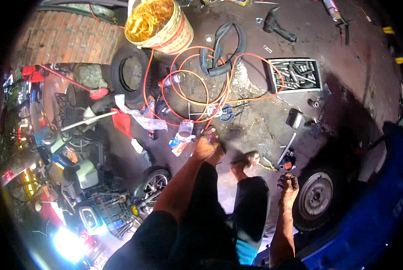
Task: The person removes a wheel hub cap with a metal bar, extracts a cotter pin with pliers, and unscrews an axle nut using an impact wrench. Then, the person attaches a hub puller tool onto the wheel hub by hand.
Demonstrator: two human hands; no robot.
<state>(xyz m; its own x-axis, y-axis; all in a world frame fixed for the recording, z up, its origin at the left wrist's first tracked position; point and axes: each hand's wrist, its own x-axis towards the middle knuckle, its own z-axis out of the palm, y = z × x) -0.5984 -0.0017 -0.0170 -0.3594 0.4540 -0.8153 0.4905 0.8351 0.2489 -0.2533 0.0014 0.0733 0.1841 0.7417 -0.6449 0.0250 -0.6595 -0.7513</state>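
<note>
My left hand (203, 146) is low beside my left foot, fingers curled near the orange hose's end; what it holds, if anything, is hidden. A white-and-red carton (179, 146) and a clear cup (184, 132) lie left of it. My right hand (289, 185) has curled fingers around something too small to name, just left of a wheel with a silver rim (316, 194). A small dark part with red on it (287, 165) sits above that hand, near pliers (266, 164) and a metal bar (286, 148).
An orange hose (228, 81) loops across the floor, with a bucket (172, 38), tire (118, 72), inner tube (241, 42) and metal tray of sockets (296, 76) around it. A motorbike (86, 173) stands left; a blue vehicle body (385, 189) borders the right.
</note>
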